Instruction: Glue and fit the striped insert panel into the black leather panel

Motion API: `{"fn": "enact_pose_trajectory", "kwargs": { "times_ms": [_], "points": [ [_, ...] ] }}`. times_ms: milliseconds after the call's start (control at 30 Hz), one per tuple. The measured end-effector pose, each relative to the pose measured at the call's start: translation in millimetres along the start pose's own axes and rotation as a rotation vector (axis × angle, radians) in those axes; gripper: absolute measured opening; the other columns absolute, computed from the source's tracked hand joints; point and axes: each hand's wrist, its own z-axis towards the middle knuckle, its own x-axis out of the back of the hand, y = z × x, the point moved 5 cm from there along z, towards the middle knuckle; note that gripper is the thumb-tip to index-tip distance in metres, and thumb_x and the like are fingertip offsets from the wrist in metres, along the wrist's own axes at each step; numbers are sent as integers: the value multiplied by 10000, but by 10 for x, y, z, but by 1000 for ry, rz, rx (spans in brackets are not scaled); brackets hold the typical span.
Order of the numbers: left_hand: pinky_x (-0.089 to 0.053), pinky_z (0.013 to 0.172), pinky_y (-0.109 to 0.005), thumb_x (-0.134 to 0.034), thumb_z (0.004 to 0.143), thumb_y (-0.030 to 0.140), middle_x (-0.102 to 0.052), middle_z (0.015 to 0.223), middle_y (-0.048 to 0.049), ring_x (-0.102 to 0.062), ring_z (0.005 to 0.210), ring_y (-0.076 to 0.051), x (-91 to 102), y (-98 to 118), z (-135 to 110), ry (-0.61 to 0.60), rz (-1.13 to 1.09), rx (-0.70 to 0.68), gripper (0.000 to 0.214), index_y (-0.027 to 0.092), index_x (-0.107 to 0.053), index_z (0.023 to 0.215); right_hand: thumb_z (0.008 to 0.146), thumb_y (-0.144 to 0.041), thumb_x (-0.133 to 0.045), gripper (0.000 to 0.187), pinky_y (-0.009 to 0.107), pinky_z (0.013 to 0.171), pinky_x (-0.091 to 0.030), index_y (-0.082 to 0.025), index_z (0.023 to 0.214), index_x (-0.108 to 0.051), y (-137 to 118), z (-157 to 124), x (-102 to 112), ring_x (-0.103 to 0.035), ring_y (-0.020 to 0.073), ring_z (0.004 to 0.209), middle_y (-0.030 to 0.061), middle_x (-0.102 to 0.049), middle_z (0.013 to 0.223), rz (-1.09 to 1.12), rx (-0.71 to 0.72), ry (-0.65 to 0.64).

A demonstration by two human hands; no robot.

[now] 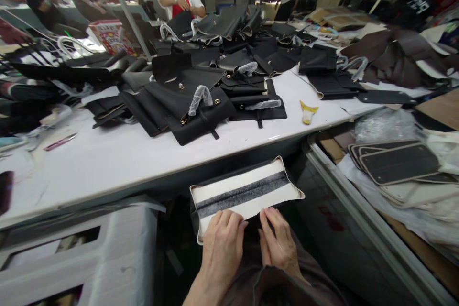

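Above my lap I hold an unfinished bag [258, 178], its cream base turned up with a dark grey strip along the middle and raised, pinched corners. Black material shows behind its far edge. My left hand [223, 239] is closed on the near edge, left of centre, its thumb hidden in part under the edge. A short way to the right, my right hand [278, 240] pinches the same edge between fingers and thumb. Beyond on the table lie finished-looking black bags [201, 105] with plastic-wrapped handles and gold-coloured fittings.
The white table [143, 162] runs across in front, with a yellow tool-like piece [308, 111] and a pink pen-like item [60, 142] on it. Dark panels [398, 160] are stacked at right. A pale wrapped frame [125, 248] stands at left. A co-worker in a red apron [178, 2] handles bags opposite.
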Motion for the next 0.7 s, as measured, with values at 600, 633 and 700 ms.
{"fn": "enact_pose_trajectory", "kwargs": {
  "times_ms": [600, 633, 700],
  "points": [
    [-413, 832, -414, -556, 916, 206, -573, 1013, -49, -531, 963, -235, 265, -214, -139, 168, 6, 8, 45, 211, -588, 885, 889, -56, -469, 555, 487, 1065, -481, -42, 1439, -400, -392, 12, -210, -479, 309, 1276, 183, -576, 1282, -9, 183, -46],
    [-399, 830, -422, -576, 907, 220, -583, 1004, -47, -532, 956, -240, 304, -255, -185, 204, 35, 17, 39, 213, -591, 872, 888, -59, -477, 556, 478, 1067, -481, -48, 1439, -403, -407, 14, -222, -485, 303, 1270, 176, -587, 1272, -11, 188, -45],
    [-388, 835, -420, -600, 895, 230, -592, 981, -45, -537, 945, -235, 355, -349, -281, 247, 36, 28, 60, 211, -590, 838, 888, -59, -483, 557, 457, 1071, -480, -63, 1440, -407, -440, 19, -243, -501, 286, 1256, 158, -608, 1249, -15, 194, -44]
  ]
}}
